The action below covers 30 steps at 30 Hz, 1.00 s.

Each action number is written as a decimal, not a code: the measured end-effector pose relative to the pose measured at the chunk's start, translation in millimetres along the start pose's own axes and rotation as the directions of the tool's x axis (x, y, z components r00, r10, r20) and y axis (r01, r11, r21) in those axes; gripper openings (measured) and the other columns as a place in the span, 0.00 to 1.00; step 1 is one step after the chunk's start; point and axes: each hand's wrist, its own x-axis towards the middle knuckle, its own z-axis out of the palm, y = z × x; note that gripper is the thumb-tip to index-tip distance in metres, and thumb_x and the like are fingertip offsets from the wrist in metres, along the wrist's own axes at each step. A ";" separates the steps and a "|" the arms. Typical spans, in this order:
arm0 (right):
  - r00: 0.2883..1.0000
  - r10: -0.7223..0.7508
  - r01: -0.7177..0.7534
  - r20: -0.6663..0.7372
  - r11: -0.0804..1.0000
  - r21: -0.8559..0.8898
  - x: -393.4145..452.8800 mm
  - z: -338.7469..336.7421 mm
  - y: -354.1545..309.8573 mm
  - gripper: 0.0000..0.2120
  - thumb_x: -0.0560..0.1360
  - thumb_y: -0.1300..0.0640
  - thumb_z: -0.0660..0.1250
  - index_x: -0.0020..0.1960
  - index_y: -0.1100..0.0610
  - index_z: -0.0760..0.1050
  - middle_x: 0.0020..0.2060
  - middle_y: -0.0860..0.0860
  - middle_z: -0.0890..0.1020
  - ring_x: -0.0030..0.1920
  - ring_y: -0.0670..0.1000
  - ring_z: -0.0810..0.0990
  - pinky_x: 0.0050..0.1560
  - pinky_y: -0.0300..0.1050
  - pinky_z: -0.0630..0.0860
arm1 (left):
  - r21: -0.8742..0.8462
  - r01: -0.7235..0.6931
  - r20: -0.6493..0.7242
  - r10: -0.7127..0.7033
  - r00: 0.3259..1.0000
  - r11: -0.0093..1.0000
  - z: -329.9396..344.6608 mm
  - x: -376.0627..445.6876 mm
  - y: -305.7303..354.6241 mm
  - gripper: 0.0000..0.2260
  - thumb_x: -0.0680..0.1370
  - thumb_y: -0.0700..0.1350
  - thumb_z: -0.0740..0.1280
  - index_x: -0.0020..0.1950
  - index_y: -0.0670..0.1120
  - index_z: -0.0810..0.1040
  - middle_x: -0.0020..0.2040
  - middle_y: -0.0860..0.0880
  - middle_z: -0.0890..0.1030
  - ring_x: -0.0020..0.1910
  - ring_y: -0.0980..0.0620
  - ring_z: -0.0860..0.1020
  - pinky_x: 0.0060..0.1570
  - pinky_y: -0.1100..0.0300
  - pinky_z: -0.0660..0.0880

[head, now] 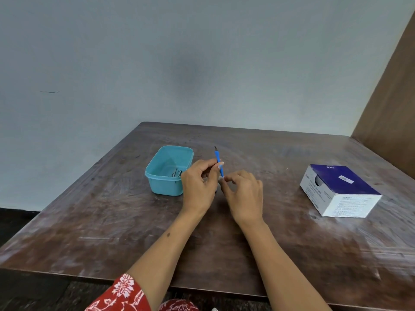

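Observation:
A thin blue-handled tool (218, 157) with a small dark tip stands nearly upright above the middle of the wooden table (112, 221). My left hand (197, 187) pinches its handle between thumb and fingers. My right hand (243, 194) pinches the tool's lower end, where something small and white shows between the fingertips; what it is I cannot tell. Both hands hover close together just right of a teal plastic tub (167, 170).
The teal tub holds a few small metal tools (177, 172). A blue and white cardboard box (339, 189) lies at the right of the table. A wall stands behind the table and a brown panel at the far right.

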 end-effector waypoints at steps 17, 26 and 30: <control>0.996 -0.036 0.040 -0.080 0.997 0.060 0.1 0.8 -1.8 0.05 0.72 0.56 0.71 0.47 0.55 0.81 0.42 0.50 0.80 0.44 0.50 0.76 0.46 0.43 0.65 | -0.004 0.024 0.035 -0.024 0.999 1.000 0.3 -1.5 1.6 0.06 0.74 0.41 0.70 0.50 0.43 0.83 0.39 0.55 0.80 0.41 0.65 0.78 0.39 0.73 0.74; 0.995 -0.034 0.038 -0.093 0.998 0.048 -0.4 0.6 -1.9 0.04 0.71 0.56 0.72 0.45 0.55 0.81 0.40 0.50 0.81 0.43 0.51 0.76 0.45 0.44 0.63 | 0.003 0.035 0.040 -0.035 0.999 0.999 0.5 -1.7 -0.3 0.06 0.74 0.41 0.70 0.50 0.43 0.83 0.40 0.54 0.81 0.39 0.61 0.78 0.39 0.72 0.74; 0.999 0.037 -0.037 0.013 0.999 -0.034 -0.8 0.7 -0.9 0.06 0.74 0.53 0.68 0.49 0.54 0.81 0.45 0.49 0.80 0.47 0.50 0.76 0.47 0.44 0.62 | 0.007 0.018 0.038 -0.019 0.999 1.000 0.1 -1.6 -1.1 0.06 0.74 0.41 0.71 0.49 0.43 0.83 0.39 0.54 0.80 0.39 0.61 0.78 0.38 0.72 0.74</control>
